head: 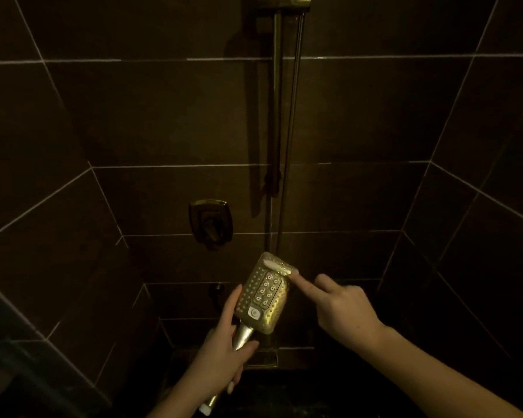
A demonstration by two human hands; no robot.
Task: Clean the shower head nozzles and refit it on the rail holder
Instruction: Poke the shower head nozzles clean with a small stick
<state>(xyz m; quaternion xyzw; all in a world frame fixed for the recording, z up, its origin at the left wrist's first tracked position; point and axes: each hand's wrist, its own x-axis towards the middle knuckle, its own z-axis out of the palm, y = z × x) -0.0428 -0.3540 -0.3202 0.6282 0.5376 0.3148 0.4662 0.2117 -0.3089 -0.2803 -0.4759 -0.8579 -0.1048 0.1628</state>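
Observation:
A gold, rectangular shower head (261, 292) faces me, its dotted nozzle plate and a white button visible. My left hand (221, 354) grips its handle from below, with the thumb along the head's left edge. My right hand (341, 306) points its straight index finger and touches the head's top right corner, the other fingers curled. A pale streak (277, 264) lies across the top edge of the head. Above, on the dark tiled wall, the vertical rail (277, 101) carries a dark holder (273, 179) with nothing in it.
The hose (290, 131) hangs straight down beside the rail, from the top bracket (283, 1) to behind the head. A gold mixer valve (211, 221) sits on the wall to the left. Dark tiled walls close in on both sides, and a low ledge (212, 319) lies behind my hands.

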